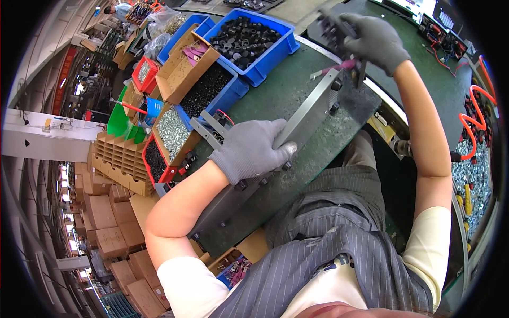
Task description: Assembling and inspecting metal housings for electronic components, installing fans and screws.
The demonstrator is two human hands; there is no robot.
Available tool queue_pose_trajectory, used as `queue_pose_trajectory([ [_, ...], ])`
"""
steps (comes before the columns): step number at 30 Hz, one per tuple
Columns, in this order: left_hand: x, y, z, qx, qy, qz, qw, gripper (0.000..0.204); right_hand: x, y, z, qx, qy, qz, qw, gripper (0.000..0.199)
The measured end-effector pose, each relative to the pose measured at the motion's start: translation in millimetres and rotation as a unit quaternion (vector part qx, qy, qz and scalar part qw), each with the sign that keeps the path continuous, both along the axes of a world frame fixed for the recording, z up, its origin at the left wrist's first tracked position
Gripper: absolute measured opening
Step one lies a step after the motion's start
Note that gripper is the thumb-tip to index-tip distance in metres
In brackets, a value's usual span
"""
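Observation:
A long grey metal frame (pixel 309 117) with black knobs lies at a slant across the green workbench (pixel 268 106). My left hand (pixel 254 150), in a grey glove, is wrapped over its upper edge near the middle, thumb on the side facing me. Beyond the frame's far right end, my right hand (pixel 377 42), also gloved, is raised with the fingers curled round a dark, many-edged part (pixel 335 33). That part is smeared by motion, so its kind is unclear. A pinkish-purple piece (pixel 347 64) shows below the right hand, close to the frame's end.
Blue bins of black caps (pixel 246 41) and small black pieces (pixel 204 90) stand at the back left, beside a cardboard box (pixel 185 69) and a tray of silvery fasteners (pixel 172 130). A coiled orange air hose (pixel 472 124) hangs at right. Stacked cartons (pixel 108 212) fill the left.

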State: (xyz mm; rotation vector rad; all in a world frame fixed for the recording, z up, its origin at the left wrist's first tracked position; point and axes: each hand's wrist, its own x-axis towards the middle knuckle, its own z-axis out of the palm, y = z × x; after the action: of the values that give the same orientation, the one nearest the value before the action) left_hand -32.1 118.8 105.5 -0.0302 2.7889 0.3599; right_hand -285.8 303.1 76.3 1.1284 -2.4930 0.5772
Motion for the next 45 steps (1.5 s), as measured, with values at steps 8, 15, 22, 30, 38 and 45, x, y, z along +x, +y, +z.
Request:
queue_pose_trajectory([
  [8,-1.5,-2.4,-3.6,0.019,0.009,-0.004,1.0,0.038,21.7,-14.4,-21.1,-0.1,-0.332,0.051,0.937,0.062],
  [15,-4.2,-4.7,-5.3,0.049,0.02,-0.026,0.998,0.031,21.2,-8.7,-41.1,-0.134,-0.551,0.155,0.809,0.061],
  [22,-7.3,-10.9,-9.2,0.054,0.02,-0.053,0.997,0.029,46.3,-21.9,-43.7,-0.266,-0.645,0.178,0.693,0.064],
  [30,-6.2,-10.8,-11.2,0.071,0.058,-0.064,0.994,0.03,40.4,-28.1,-60.0,-0.307,-0.653,0.19,0.666,0.034],
  [38,16.8,-13.0,18.7,0.042,0.282,-0.029,0.958,0.032,56.8,-7.2,-99.8,-0.497,-0.696,0.05,0.516,0.049],
  [45,113.5,-139.0,57.1,0.007,0.455,0.212,0.865,0.019,112.1,74.0,-160.9,-0.419,-0.721,0.059,0.548,0.043],
])
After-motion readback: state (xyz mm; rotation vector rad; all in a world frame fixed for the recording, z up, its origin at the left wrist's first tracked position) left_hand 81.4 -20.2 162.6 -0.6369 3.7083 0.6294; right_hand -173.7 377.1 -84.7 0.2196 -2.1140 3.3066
